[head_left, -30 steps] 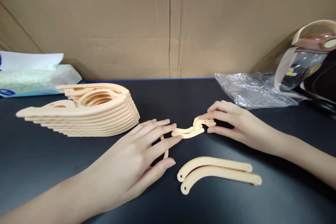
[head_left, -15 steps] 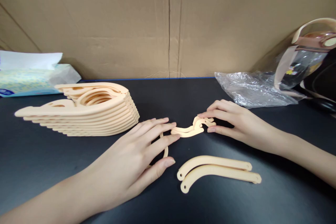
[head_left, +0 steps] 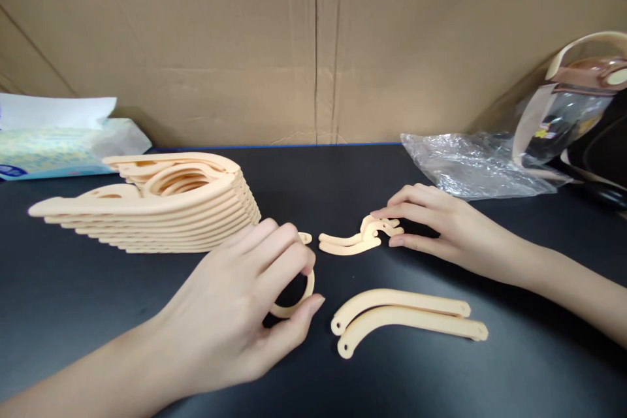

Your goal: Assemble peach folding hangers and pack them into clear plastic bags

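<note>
My left hand [head_left: 245,300] curls over a peach plastic hook piece [head_left: 300,294] on the black table [head_left: 88,313], thumb and fingers pinching its curved band. My right hand [head_left: 438,225] rests with fingertips and thumb on a small stack of peach joint pieces [head_left: 355,238] at the table's middle. Two curved peach arms [head_left: 406,320] lie side by side in front of the hands, untouched.
A tall stack of folded peach hangers [head_left: 157,209] sits at the left. A tissue pack [head_left: 59,144] lies behind it. Crumpled clear plastic bag [head_left: 470,166] and a glossy bottle-like object [head_left: 573,104] stand at the right. A cardboard wall [head_left: 313,46] closes the back.
My left hand went from lying flat with fingers stretched out to curled, pinching the hook piece and drawing it back from the joint pieces. The right hand stayed put.
</note>
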`<state>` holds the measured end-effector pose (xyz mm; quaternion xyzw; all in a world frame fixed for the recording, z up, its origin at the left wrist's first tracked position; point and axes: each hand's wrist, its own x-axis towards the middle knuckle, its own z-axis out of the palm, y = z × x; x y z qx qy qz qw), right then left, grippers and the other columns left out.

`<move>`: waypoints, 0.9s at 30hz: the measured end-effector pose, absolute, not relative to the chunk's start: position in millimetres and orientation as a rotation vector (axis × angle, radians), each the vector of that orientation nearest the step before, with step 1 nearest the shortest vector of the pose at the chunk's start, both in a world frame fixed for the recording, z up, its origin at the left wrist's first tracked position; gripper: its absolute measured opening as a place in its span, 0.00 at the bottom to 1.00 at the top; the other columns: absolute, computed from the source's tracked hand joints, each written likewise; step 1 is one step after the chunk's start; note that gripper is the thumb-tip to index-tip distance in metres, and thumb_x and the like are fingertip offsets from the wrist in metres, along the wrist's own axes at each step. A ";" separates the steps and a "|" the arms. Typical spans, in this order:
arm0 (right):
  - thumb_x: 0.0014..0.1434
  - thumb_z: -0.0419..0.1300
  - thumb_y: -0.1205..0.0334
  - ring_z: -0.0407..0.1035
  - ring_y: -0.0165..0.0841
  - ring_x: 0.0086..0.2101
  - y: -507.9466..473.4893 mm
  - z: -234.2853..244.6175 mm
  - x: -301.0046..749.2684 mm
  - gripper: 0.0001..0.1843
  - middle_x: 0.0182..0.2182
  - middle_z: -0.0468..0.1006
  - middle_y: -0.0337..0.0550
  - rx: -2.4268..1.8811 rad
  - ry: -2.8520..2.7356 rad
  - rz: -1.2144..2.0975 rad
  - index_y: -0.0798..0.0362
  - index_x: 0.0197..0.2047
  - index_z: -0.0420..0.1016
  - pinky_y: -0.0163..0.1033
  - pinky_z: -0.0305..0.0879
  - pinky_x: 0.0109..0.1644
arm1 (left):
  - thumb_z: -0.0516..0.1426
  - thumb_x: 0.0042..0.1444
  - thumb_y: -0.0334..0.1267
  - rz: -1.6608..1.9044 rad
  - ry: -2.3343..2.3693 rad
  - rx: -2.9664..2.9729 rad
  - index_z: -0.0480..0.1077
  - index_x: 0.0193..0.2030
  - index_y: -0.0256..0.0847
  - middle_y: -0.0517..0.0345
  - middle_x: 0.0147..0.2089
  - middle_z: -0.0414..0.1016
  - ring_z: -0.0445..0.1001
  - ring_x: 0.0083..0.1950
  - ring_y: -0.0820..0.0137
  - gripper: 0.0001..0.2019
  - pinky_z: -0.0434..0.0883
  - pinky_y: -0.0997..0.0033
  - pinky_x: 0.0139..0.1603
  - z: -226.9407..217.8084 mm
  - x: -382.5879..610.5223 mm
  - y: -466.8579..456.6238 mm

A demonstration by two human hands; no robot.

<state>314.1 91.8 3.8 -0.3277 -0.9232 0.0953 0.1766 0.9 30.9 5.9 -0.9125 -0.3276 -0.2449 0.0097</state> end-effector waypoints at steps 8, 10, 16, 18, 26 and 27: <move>0.74 0.57 0.54 0.72 0.40 0.45 91.3 2.2 314.0 0.17 0.48 0.78 0.46 -0.940 -2.616 0.295 0.44 0.63 0.76 0.46 0.68 0.49 | 0.54 0.63 0.30 -0.809 -0.942 -2.897 0.57 0.32 0.43 0.61 0.30 0.61 0.56 0.32 0.67 0.10 0.54 0.64 0.31 -1.7 2.8 34.1; 0.74 0.57 0.54 0.72 0.40 0.45 91.0 2.2 313.6 0.17 0.48 0.78 0.46 -0.943 -2.612 0.295 0.44 0.63 0.76 0.46 0.68 0.49 | 0.54 0.62 0.29 -0.813 -0.943 -2.897 0.57 0.32 0.43 0.61 0.29 0.61 0.56 0.32 0.67 0.10 0.54 0.64 0.31 -2.8 2.4 34.2; 0.73 0.58 0.55 0.73 0.40 0.45 90.7 3.3 312.8 0.17 0.47 0.79 0.46 -0.947 -2.596 0.298 0.44 0.62 0.77 0.45 0.69 0.49 | 0.52 0.63 0.27 -0.781 -0.946 -2.897 0.55 0.29 0.43 0.62 0.27 0.60 0.55 0.31 0.68 0.12 0.53 0.64 0.31 -4.9 2.5 35.1; 0.73 0.58 0.54 0.73 0.39 0.45 90.6 4.0 312.8 0.17 0.48 0.80 0.46 -0.942 -2.593 0.296 0.45 0.62 0.77 0.45 0.69 0.49 | 0.52 0.63 0.27 -0.779 -0.948 -2.873 0.56 0.29 0.43 0.62 0.26 0.60 0.55 0.31 0.68 0.13 0.53 0.64 0.31 -6.0 2.3 35.0; 0.73 0.57 0.53 0.75 0.40 0.46 89.5 6.9 312.5 0.18 0.48 0.81 0.47 -0.943 -2.575 0.261 0.48 0.61 0.78 0.46 0.70 0.50 | 0.51 0.66 0.27 -0.812 -0.931 -2.767 0.59 0.29 0.43 0.63 0.26 0.63 0.58 0.30 0.68 0.14 0.56 0.65 0.32 -7.5 2.0 34.5; 0.73 0.57 0.53 0.75 0.40 0.46 89.4 7.3 312.3 0.18 0.48 0.81 0.47 -0.942 -2.570 0.253 0.48 0.60 0.78 0.46 0.70 0.50 | 0.51 0.66 0.27 -0.824 -0.931 -2.755 0.59 0.29 0.43 0.63 0.26 0.63 0.58 0.29 0.69 0.14 0.57 0.65 0.32 -7.2 2.2 34.8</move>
